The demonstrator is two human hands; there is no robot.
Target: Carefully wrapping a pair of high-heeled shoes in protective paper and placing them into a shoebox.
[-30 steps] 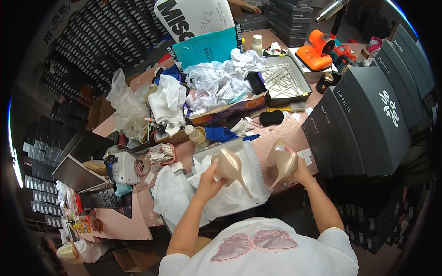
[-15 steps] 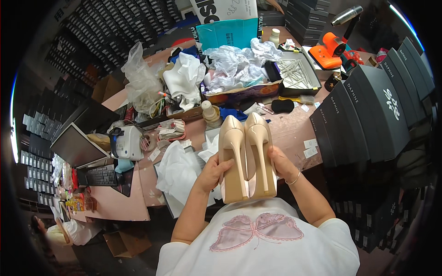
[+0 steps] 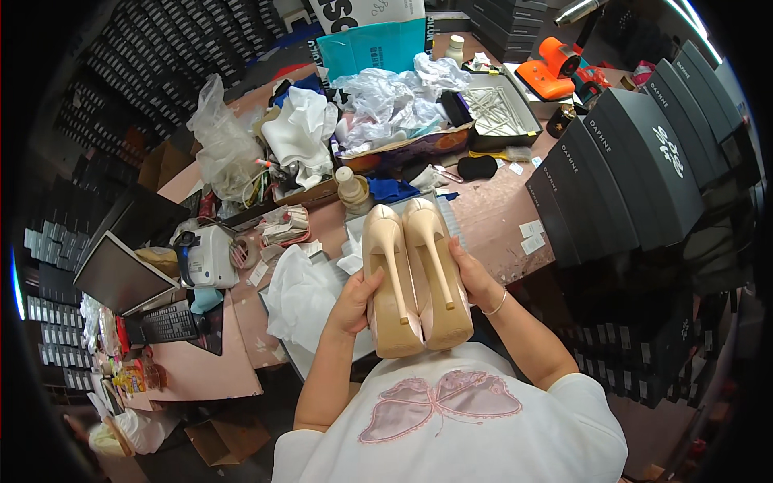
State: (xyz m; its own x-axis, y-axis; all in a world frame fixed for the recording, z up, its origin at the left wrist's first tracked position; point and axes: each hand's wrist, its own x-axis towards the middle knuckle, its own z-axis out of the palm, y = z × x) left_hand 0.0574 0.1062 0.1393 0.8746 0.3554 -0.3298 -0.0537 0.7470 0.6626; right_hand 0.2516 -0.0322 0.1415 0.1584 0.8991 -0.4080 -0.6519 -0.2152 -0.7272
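Bright, even overhead light falls across the cluttered pink worktable (image 3: 499, 213), with soft shadows and a faint sheen on the glossy beige high-heeled shoes (image 3: 415, 278). Fisheye distortion bends the stacked black boxes (image 3: 636, 161) outward; the rim fades into black vignette.

Crumpled white tissue paper (image 3: 394, 92), an orange heat gun (image 3: 549, 68), stacked black shoeboxes (image 3: 636, 153), a black keyboard (image 3: 169, 324) on the pink table (image 3: 491, 213).
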